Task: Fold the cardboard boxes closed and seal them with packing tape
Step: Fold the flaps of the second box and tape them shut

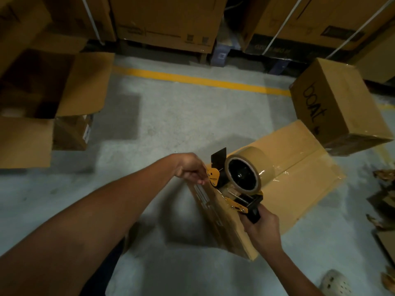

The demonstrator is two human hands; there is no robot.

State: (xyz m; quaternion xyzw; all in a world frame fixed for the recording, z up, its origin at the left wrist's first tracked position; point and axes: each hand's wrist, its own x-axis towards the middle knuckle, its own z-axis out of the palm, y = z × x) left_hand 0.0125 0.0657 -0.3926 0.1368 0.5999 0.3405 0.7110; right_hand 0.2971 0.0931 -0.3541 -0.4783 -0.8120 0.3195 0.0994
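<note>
Right grip: clenching the black handle of the yellow-and-black tape dispenser, which is carrying a brown tape roll.
Left grip: fingers curling over the edge of the brown cardboard box, beside the dispenser.
Box: lying on the grey concrete floor, under the dispenser.

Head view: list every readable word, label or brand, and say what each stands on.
"boat": black lettering on the side of the closed box.
Tape dispenser yellow plate: print too small to read.
Box being sealed: white print blurred.
Stacked cartons: markings too dim to read.
</note>
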